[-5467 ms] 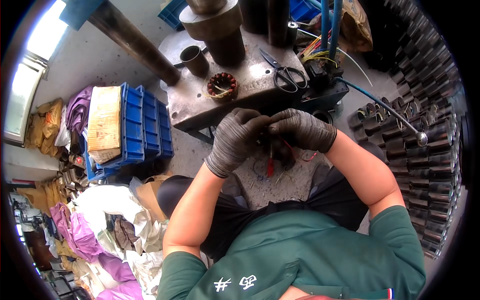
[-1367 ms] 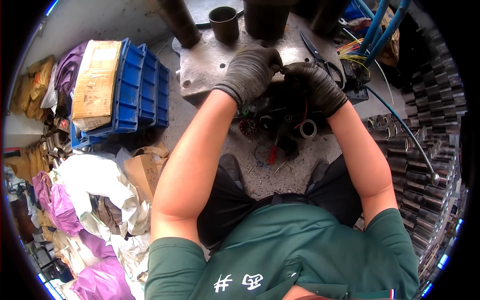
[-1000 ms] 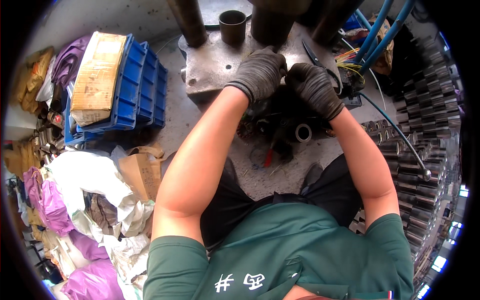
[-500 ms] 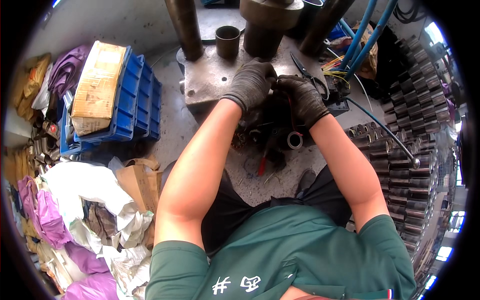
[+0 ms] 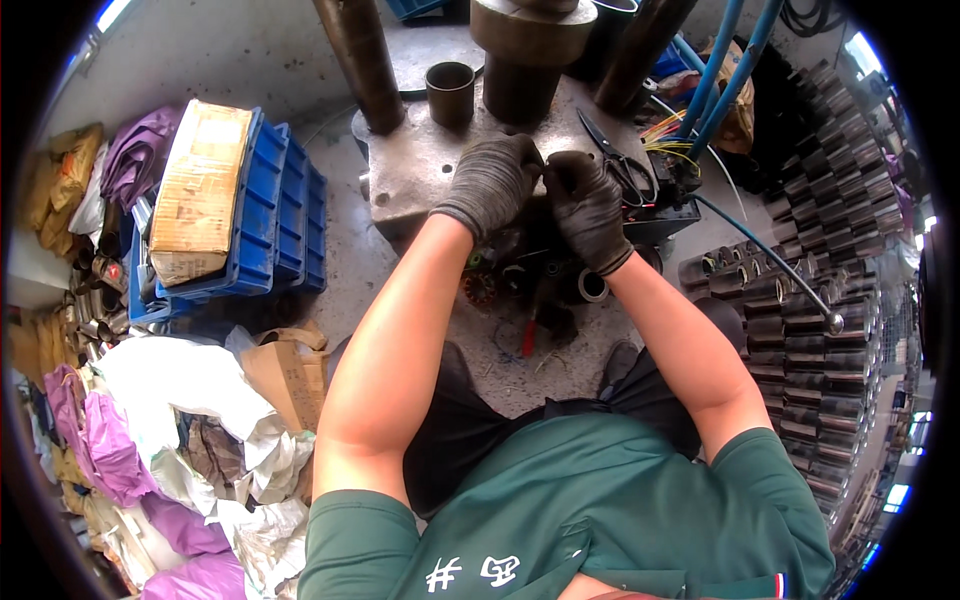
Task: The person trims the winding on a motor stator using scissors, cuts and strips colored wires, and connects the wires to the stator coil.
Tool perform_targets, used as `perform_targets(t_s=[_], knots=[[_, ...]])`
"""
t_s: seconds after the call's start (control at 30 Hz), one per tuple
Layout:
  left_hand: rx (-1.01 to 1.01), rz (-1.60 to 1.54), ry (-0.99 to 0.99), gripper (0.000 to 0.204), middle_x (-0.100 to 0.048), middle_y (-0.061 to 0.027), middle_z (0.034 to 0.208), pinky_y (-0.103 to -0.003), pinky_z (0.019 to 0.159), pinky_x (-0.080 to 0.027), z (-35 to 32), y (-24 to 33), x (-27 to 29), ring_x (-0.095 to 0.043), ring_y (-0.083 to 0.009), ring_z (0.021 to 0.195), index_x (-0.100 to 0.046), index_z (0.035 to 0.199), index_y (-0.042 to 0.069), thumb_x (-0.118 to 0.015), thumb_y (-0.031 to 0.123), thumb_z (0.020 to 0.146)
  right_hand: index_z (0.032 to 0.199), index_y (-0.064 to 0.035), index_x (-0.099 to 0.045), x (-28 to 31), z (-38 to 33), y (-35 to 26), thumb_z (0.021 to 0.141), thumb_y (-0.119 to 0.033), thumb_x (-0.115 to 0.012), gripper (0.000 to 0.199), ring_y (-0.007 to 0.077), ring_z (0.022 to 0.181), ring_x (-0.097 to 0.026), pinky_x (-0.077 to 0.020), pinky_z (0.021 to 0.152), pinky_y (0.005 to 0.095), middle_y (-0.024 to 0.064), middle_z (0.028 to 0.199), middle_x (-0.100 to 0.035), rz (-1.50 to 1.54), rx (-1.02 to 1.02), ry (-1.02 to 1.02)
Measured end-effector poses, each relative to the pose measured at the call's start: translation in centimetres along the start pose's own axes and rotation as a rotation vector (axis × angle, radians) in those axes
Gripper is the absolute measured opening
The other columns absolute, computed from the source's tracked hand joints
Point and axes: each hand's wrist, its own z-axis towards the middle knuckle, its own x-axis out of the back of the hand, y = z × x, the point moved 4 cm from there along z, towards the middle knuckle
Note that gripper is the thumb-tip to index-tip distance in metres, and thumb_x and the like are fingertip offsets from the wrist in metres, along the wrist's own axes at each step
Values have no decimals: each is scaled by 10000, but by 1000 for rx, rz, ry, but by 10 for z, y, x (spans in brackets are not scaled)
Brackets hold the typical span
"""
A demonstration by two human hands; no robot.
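Both of my hands wear grey knit gloves and meet above the front edge of a heavy metal block [image 5: 412, 160]. My left hand [image 5: 492, 182] has its fingers pinched together. Close beside it, my right hand [image 5: 588, 208] is also closed at the fingertips. Whatever lies between the fingers is too small or hidden to name. Scissors [image 5: 622, 168] with black handles rest on the block, just right of my right hand. An open metal sleeve [image 5: 451, 96] stands upright behind my left hand. Below the hands are a metal ring end [image 5: 593, 286] and a red handle [image 5: 528, 338], partly in shadow.
A thick press column [image 5: 522, 85] and side posts [image 5: 362, 65] rise behind the block. Blue crates [image 5: 268, 215] with a cardboard box [image 5: 203, 190] stand left. Rows of metal sleeves [image 5: 800, 350] fill the right, with a ball-ended lever [image 5: 833, 322] before them. Sacks [image 5: 165, 385] lie lower left.
My right hand has lowered slightly and turned more upright; its fingertips have shifted a little from the left hand's. A thin red strand seen by my right hand no longer shows.
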Motion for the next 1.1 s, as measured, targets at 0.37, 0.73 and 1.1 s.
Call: perform_targets(t_s=[0.37, 0.73, 1.1], knots=[[13, -320, 41, 263, -708, -194, 1120, -443, 962, -538, -6, -8, 2, -676, -385, 1088, -726, 1174, 68, -676, 73, 916, 1130, -31, -669, -9, -7, 8, 923, 7, -721, 217, 241, 932, -721, -568, 838, 356, 142, 1019, -730, 141, 16, -35], [-148, 134, 80, 209, -695, -173, 1058, -473, 898, -541, -11, 12, 7, -663, -396, 1034, -728, 1091, 80, -675, 65, 890, 1294, -27, -544, -1, 1, 15, 987, -53, -694, 343, 153, 1037, -662, -552, 923, 301, 112, 1151, -697, 713, -486, -282], [154, 90, 185, 241, -709, -188, 1015, -433, 868, -539, -21, 5, -14, -688, -369, 997, -717, 1104, 41, -703, 98, 871, 1212, -17, -588, -11, 9, 32, 921, -57, -747, 334, 125, 1043, -637, -531, 958, 306, 72, 1085, -688, 638, -456, -375]])
